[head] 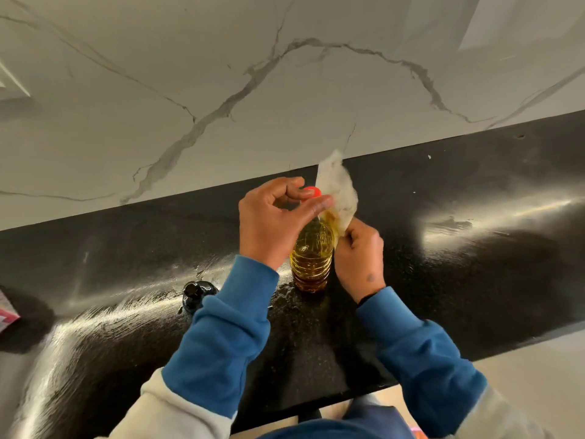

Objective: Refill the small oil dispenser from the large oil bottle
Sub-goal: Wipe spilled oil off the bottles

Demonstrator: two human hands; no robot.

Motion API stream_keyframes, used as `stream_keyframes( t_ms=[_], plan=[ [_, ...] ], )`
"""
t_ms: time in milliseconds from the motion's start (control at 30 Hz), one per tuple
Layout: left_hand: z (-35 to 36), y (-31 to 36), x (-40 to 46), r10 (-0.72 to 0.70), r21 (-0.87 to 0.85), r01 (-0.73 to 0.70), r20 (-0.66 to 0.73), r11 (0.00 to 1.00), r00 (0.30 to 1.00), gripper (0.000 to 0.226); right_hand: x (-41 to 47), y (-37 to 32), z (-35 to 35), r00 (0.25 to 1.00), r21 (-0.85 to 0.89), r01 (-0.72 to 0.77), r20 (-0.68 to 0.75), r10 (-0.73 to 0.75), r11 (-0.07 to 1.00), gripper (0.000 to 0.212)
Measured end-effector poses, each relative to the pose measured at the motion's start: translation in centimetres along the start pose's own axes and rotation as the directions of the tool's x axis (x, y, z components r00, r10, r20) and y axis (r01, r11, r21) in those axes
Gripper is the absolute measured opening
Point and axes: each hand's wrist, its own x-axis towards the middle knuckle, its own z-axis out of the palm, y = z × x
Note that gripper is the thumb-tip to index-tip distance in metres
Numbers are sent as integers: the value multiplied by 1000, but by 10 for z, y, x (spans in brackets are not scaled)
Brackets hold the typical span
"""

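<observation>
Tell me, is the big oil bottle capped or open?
Capped: the red cap sits on the large oil bottle, with the left hand fingers pinching it.

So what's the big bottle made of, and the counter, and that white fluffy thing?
The bottle looks like clear ribbed plastic, with yellow oil showing through. The counter seems polished black stone, shiny and speckled. The white thing looks like thin crumpled tissue or cloth; I can't tell which.

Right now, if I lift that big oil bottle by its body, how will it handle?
The large oil bottle looks mostly full, so probably heavy. Its ribbed clear plastic may flex. The right hand holds a tissue against it, suggesting an oily, slippery surface. It is tall and narrow, so likely tippy.
</observation>
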Motion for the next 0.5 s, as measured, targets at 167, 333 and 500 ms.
stream_keyframes(
  t_ms=[167, 333, 500],
  plan=[
    [12, 12, -13, 41, 139, -19, -153, 990, 987, 26, -28, 54, 25, 897, -252, -304, 249, 365, 919, 40],
    [2, 11, -1, 40, 45, -43, 60, 998, 997, 24, -16, 55, 19, 875, -296, -347, 240, 421, 890, 31],
    [-10, 2, 15, 0, -218, 69, 301, 974, 954, 21, 17, 9, 1, 981, -174, -143, 103, 163, 974, 16]
  ],
)
